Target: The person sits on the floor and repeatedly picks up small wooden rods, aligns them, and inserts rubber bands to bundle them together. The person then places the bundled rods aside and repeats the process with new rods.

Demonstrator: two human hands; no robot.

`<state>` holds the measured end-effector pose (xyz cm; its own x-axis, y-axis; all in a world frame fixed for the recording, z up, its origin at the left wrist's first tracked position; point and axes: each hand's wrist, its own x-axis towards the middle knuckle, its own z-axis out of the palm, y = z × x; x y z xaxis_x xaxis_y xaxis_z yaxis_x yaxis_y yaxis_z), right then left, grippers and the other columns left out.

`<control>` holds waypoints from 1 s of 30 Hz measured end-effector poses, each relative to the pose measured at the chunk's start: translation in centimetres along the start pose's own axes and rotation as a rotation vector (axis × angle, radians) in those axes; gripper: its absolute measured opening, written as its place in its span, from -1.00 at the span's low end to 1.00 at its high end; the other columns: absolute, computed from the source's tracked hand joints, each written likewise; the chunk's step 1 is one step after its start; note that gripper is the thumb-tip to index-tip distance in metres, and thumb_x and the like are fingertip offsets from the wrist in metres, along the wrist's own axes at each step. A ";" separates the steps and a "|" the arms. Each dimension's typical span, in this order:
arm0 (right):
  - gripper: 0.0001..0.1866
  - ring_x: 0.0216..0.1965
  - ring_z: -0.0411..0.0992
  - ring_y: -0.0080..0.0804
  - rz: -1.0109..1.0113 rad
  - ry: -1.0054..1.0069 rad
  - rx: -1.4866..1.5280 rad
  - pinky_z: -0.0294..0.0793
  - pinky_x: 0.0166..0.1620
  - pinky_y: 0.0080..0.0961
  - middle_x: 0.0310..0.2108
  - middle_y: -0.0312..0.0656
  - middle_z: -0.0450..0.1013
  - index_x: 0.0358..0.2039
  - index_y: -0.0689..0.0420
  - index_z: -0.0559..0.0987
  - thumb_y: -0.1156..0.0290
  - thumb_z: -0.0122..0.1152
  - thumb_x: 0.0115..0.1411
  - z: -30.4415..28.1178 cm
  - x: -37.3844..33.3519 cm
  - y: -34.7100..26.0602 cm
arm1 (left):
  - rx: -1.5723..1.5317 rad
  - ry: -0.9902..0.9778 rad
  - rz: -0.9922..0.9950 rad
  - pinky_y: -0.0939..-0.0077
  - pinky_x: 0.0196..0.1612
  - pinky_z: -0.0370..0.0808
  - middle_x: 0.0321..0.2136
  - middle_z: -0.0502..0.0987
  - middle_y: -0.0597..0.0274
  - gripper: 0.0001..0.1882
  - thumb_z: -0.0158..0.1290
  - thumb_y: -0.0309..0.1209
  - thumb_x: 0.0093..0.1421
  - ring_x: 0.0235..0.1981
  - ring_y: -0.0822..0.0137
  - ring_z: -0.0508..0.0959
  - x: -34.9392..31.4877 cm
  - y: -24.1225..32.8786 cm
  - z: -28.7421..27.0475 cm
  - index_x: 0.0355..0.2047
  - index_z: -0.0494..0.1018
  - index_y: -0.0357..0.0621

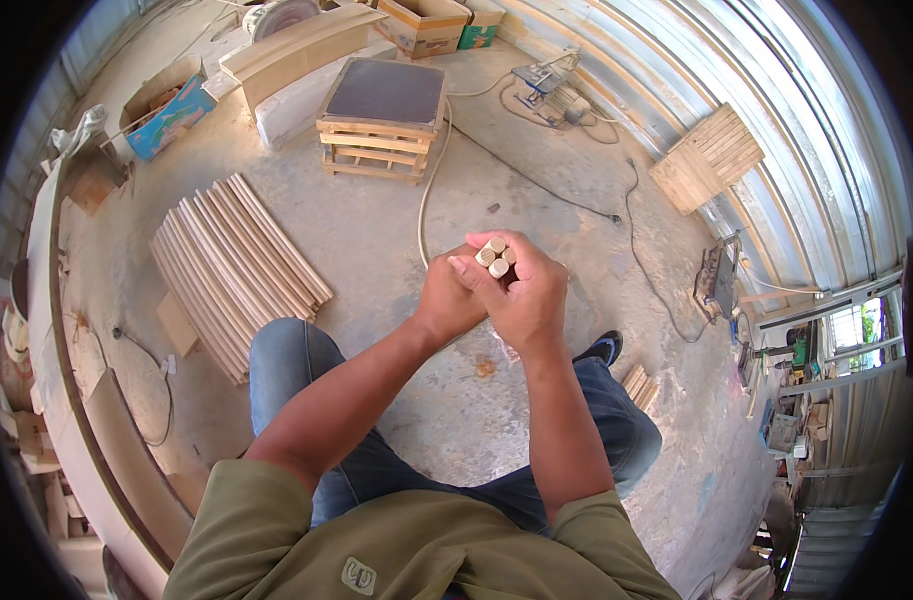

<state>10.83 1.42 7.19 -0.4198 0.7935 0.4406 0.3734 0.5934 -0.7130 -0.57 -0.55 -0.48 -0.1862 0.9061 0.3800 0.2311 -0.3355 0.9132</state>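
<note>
Several short, round wooden dowels (497,257) stand bunched together, their pale cut ends facing up. My right hand (539,290) is closed round the bundle, with its thumb across the near side. Pressed against the bundle from the left is my left hand (451,300), its fingers partly hidden behind the right hand. The lower lengths of the dowels are hidden by both hands. On the floor to the left, long wooden rods (239,268) lie side by side in a row. Small wooden sticks (640,386) lie beside my right leg.
A slatted wooden stand with a dark top (385,95) is ahead. Cables (537,180) cross the concrete floor. A blue box (167,110) stands far left, and a slatted wooden panel (707,160) leans on the metal wall. Long curved boards (127,450) run along my left.
</note>
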 end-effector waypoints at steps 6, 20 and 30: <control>-0.62 -0.43 0.63 -0.34 -0.056 -0.037 0.002 0.58 -0.33 -0.42 -0.36 -0.14 0.67 -0.12 0.16 0.69 0.15 0.53 0.23 -0.4 0.7 -0.4 | -0.053 0.036 0.025 0.43 -0.28 0.56 -0.41 0.63 0.32 -0.87 0.27 -0.43 0.23 -0.39 0.43 0.59 0.4 -0.6 0.2 -0.27 0.56 -0.15; -0.58 -0.17 0.65 -0.48 0.166 -0.258 0.202 0.65 -0.27 -0.58 0.08 -0.05 0.64 0.01 0.21 0.53 0.41 0.51 0.23 -6.5 3.5 -1.0 | -0.096 0.032 -0.072 0.34 -0.23 0.59 -0.38 0.69 0.14 -0.86 0.30 -0.39 0.22 -0.36 0.21 0.69 0.7 0.6 -0.5 -0.26 0.61 -0.12; -0.48 -0.31 0.61 -0.18 0.014 -0.421 -0.420 0.59 -0.23 -0.26 -0.30 -0.18 0.63 -0.13 0.09 0.57 0.10 0.63 0.03 -4.2 4.2 -2.9 | -0.201 0.046 -0.062 0.35 -0.21 0.61 -0.35 0.70 0.18 -0.84 0.33 -0.39 0.20 -0.34 0.25 0.69 1.2 0.3 -0.7 -0.24 0.62 -0.08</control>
<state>11.52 3.60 13.37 -0.6724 0.7308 0.1175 0.6403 0.6540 -0.4028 -1.39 0.22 0.36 -0.2382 0.9155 0.3242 0.0232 -0.3283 0.9443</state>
